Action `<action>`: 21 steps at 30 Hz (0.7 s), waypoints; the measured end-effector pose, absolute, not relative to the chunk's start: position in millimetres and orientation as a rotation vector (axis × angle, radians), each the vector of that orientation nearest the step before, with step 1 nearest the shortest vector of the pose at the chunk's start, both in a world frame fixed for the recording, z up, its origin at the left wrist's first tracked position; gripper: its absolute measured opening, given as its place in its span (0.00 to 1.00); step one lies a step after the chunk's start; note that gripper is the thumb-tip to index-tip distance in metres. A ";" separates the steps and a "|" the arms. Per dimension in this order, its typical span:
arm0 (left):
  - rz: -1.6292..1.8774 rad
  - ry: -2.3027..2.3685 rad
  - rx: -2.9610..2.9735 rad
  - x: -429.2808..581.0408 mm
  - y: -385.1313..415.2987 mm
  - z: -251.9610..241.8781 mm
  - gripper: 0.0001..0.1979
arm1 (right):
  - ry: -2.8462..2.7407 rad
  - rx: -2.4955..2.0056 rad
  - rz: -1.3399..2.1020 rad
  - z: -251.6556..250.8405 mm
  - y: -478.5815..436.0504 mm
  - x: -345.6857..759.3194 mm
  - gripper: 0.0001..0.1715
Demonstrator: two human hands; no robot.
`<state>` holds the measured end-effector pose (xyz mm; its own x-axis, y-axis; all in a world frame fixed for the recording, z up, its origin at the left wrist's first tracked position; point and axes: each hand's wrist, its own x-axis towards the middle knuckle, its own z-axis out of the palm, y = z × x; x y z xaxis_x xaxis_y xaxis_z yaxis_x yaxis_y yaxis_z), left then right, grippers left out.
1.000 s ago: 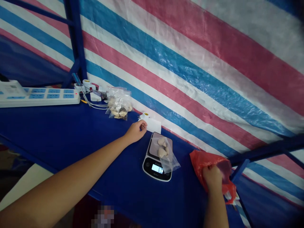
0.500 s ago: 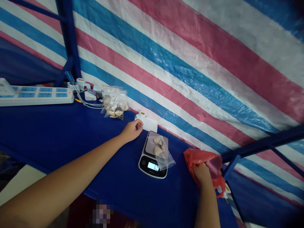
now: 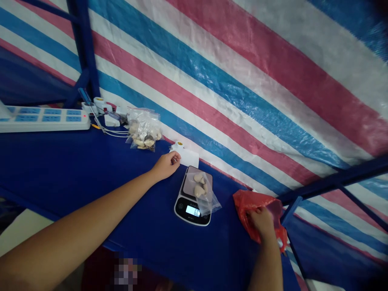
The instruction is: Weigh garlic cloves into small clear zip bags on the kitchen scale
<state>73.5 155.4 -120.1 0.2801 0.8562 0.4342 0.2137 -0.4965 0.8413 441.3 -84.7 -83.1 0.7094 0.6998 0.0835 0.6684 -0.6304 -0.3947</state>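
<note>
Beside a white sheet of paper (image 3: 190, 157), my left hand (image 3: 166, 165) rests on the table with its fingers loosely curled and nothing visible in them. A digital kitchen scale (image 3: 181, 211) stands just to its right, its display lit. On the scale's plate lies a clear zip bag (image 3: 208, 202) with several pale, clove-like pieces (image 3: 199, 190) in or under it; I cannot tell which. At the right, my right hand (image 3: 261, 220) reaches into the mouth of a red plastic bag (image 3: 242, 202); its fingertips are hidden there.
Filled clear zip bags (image 3: 144, 131) are piled at the back left. Near them lie white plugs and cables (image 3: 112, 120), a screwdriver (image 3: 86, 99) and a white power strip (image 3: 45, 117). A striped tarp (image 3: 212, 89) hangs behind the blue table (image 3: 60, 169).
My right hand has shifted slightly up and to the right within the red bag's mouth, with more of it showing. The scale's digits have changed. My left hand stays by the paper.
</note>
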 end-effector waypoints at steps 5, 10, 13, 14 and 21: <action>1.226 0.949 1.892 74.3 156.2 -121.2 0.04 | -0.873 -2.245 0.491 -71.4 -106.4 437.8 0.23; 1.237 0.952 1.891 76.0 156.7 -122.0 0.04 | -0.549 -1.963 0.792 -58.9 -119.6 433.7 0.30; 1.235 0.946 1.897 76.3 156.4 -121.5 0.04 | -0.542 -1.876 0.829 -51.0 -132.4 435.5 0.32; 1.234 0.945 1.899 76.4 156.1 -121.3 0.03 | -0.563 -1.851 0.838 -49.1 -136.9 436.6 0.32; 1.215 0.884 1.941 78.0 150.7 -118.7 0.03 | -0.777 -1.890 0.507 -47.1 -128.3 430.8 0.31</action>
